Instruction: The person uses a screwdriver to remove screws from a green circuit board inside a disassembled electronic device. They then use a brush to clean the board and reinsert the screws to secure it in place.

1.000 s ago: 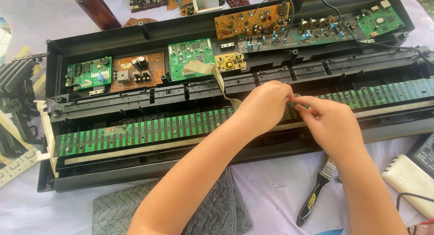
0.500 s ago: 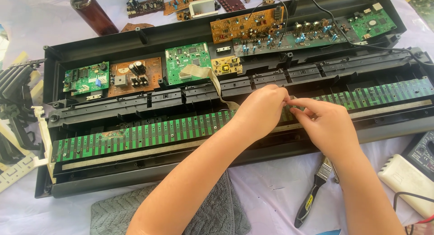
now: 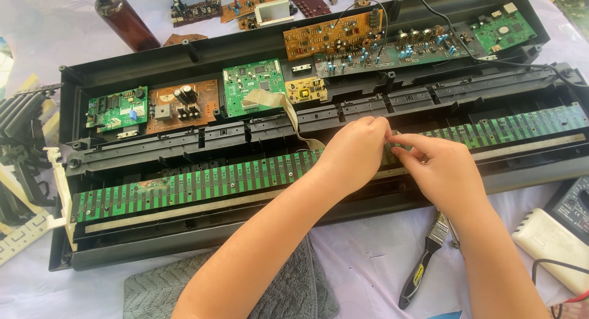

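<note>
Our left hand and right hand pinch something too small to tell, fingertips touching. The long green contact strip lies beneath them; a brush lies just below our right wrist.

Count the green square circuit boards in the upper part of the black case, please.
3. One green board sits at the left end, one near the middle above the ribbon cable, and one at the far right end. None seems hidden by the hands.

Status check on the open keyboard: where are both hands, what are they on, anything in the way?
Left hand and right hand fingertip to fingertip over the long green contact board, pinching something too small to tell. Beige ribbon cable runs just left of them. Brush near right forearm.
</note>
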